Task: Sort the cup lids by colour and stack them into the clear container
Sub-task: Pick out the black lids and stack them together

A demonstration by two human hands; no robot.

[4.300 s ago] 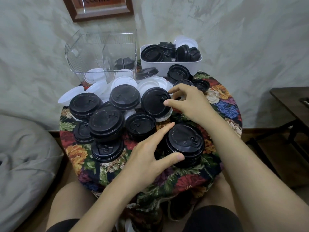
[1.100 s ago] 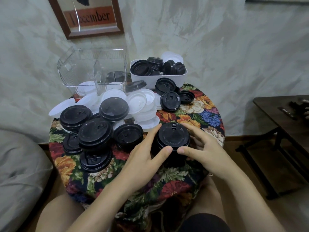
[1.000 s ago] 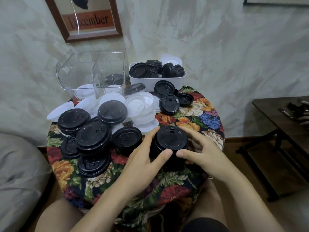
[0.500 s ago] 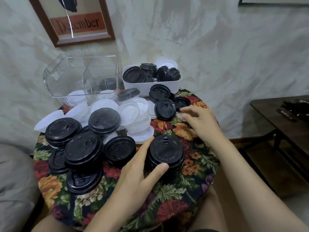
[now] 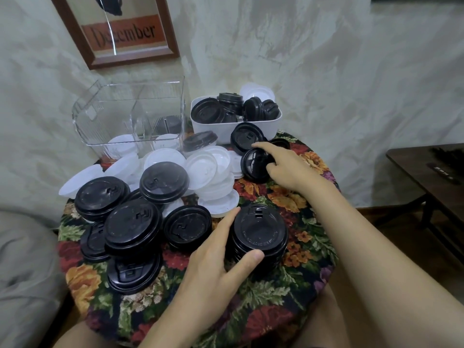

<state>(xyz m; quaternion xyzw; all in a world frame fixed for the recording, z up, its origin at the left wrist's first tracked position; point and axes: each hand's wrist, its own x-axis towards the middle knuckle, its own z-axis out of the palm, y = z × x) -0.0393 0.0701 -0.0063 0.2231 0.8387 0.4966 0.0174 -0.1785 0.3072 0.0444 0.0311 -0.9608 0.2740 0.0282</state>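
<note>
- While the left hand (image 5: 213, 270) cups a stack (image 5: 259, 232) of black lids near the front of the surface (image 5: 263, 305), its fingers (image 5: 224, 223) lie spread along the stack's left side and the thumb presses its near edge.
- Farther back, the right hand (image 5: 286, 167) grips a single black lid (image 5: 252, 164) tipped up on its rim, with the forefinger hooked over the top and the thumb curled against its face.
- Behind that lid, a white tub (image 5: 251, 128) holds a jumble of more black lids, and another leans on its front wall.
- Back left stands the clear container (image 5: 130, 114), upright, with a divider. White lids show low through its walls and a dark one shows behind, though which compartment holds them cannot be told.
- Loose white lids (image 5: 213, 169) lie heaped between the container and the hands, and black piles (image 5: 133, 224) crowd the left half of the floral cloth.
- On the wall hangs a frame (image 5: 120, 31) reading "December".
</note>
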